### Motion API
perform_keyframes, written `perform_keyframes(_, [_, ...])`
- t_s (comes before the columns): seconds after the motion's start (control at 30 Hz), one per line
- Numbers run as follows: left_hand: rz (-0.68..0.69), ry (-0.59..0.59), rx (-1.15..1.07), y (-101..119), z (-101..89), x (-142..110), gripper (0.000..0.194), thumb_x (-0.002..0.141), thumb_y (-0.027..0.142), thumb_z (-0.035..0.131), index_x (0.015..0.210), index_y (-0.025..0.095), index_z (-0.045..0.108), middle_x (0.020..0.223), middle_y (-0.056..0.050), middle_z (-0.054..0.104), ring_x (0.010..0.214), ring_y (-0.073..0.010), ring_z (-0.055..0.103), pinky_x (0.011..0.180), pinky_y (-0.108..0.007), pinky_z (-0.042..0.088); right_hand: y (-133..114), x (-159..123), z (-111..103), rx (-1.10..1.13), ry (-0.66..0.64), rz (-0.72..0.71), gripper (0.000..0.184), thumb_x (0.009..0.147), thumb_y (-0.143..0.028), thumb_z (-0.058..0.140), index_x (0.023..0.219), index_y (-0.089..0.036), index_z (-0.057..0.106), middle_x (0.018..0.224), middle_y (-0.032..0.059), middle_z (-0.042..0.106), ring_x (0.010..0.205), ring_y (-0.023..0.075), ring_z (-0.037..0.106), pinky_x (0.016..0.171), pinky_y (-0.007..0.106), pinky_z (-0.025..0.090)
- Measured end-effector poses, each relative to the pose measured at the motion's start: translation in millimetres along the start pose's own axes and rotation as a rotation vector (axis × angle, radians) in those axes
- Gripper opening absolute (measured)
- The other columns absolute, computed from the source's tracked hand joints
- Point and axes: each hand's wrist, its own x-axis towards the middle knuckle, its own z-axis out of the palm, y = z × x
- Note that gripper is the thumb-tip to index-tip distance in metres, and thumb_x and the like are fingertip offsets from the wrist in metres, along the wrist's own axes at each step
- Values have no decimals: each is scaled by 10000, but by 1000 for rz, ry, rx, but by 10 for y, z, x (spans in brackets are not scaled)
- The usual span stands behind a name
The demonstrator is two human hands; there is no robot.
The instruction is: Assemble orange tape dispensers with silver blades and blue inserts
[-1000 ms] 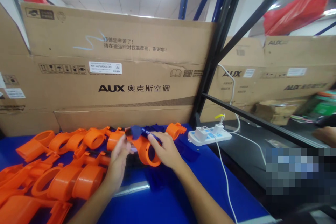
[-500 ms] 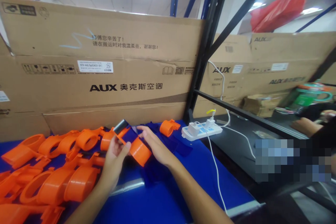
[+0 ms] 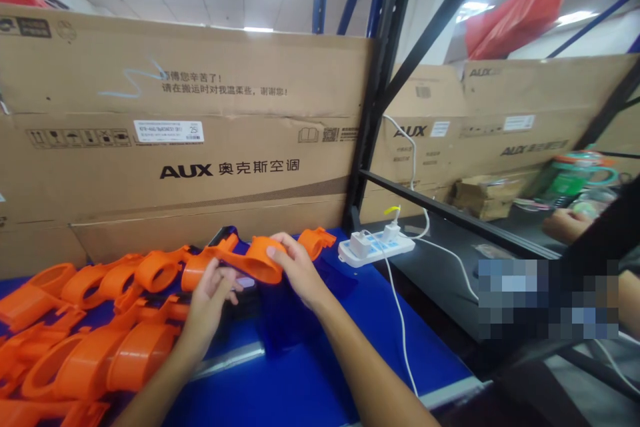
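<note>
My right hand (image 3: 299,272) grips the ring of an orange plastic tape dispenser (image 3: 260,259), thumb on the near side. The dispenser is raised above the table, its flat arm pointing left; a dark strip shows behind its far end. Just below that arm is my left hand (image 3: 216,290), its fingers loosely curled and apart, with nothing visible in them; whether a fingertip touches the arm I cannot tell. Dark blue translucent pieces (image 3: 290,313) lie under my right hand. Another orange dispenser (image 3: 315,242) rests behind it.
Several orange dispensers (image 3: 143,353) cover the left of the blue table (image 3: 300,387). A white power strip (image 3: 376,248) with cables sits at the right edge by a black metal frame (image 3: 380,93). Cardboard (image 3: 200,193) stands behind. Another person's hand (image 3: 567,225) is at far right.
The dispenser has turned in my hands, and its ring has risen. My right hand now grips the ring; my left hand has loosened and dropped slightly below the arm. The view has shifted right.
</note>
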Motion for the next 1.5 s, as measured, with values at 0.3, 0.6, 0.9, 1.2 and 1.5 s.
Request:
perform_keyframes(0.3, [144,-266,506,146,488,184,519,898,503,669,1329,215,652,1069,-86,740,865,-207,691,755,-327,550,-133,88,-249,135,627,-198,463,854,-633,645,751,-182,643,668,-13,601,596,147,528,586,269,449])
perform_keyframes(0.6, [243,-327,864,-93,1563,836,508,783,403,780,1243,200,715,1239,-180,743,1256,-390,607,1062,-490,437,-84,174,-578,96,923,-244,414,868,-572,635,725,-189,569,614,-53,508,539,113,429,505,245,346])
perform_keyframes(0.9, [231,-252,757,-212,1824,877,542,662,308,869,1182,254,725,1059,-119,794,1061,-350,723,936,-427,510,-97,188,-668,110,1045,-314,422,905,-606,562,760,-211,534,626,-65,472,534,116,429,505,246,365])
perform_keyframes(1.2, [282,5,316,279,1401,916,544,788,452,776,1234,196,596,947,-76,755,827,-216,738,749,-329,568,31,232,-707,85,1025,-217,370,876,-557,577,868,-193,644,671,-47,543,594,133,507,530,239,417])
perform_keyframes(1.5, [279,-28,187,465,748,82,475,787,404,808,1172,213,607,1007,-61,711,901,-218,706,791,-329,567,335,329,-784,105,878,53,286,820,-445,619,943,-194,681,778,0,654,618,153,577,506,228,447])
